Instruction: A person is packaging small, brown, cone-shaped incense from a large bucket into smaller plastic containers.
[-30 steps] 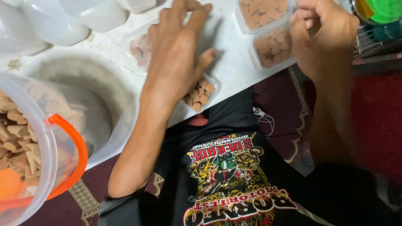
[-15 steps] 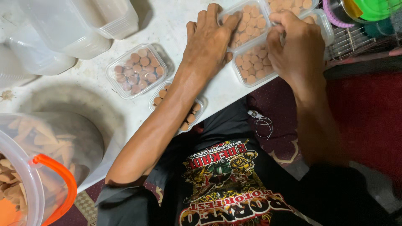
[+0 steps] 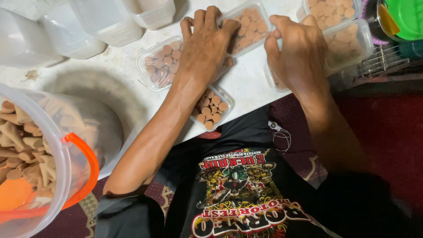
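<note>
A small clear plastic tray (image 3: 250, 24) filled with round brown pieces lies on the white table top (image 3: 246, 81). My left hand (image 3: 205, 48) lies across its left end, fingers curled over the rim. My right hand (image 3: 294, 50) grips its right end with thumb and fingertips. Under my left wrist sits another filled tray (image 3: 212, 108) at the table's front edge. A third filled tray (image 3: 161, 65) lies just left of my left hand. My right hand partly covers a further filled tray (image 3: 348, 42).
A big clear bucket (image 3: 31, 132) with an orange handle holds brown cone-shaped pieces at the left. Stacked empty clear tubs (image 3: 105, 17) stand at the back left. A filled tray (image 3: 335, 8), a green lid (image 3: 407, 17) and a wire rack (image 3: 383, 59) are at the right.
My left hand has left the trays near the table's front and my right hand has come in from the right; both now sit on the one filled tray.
</note>
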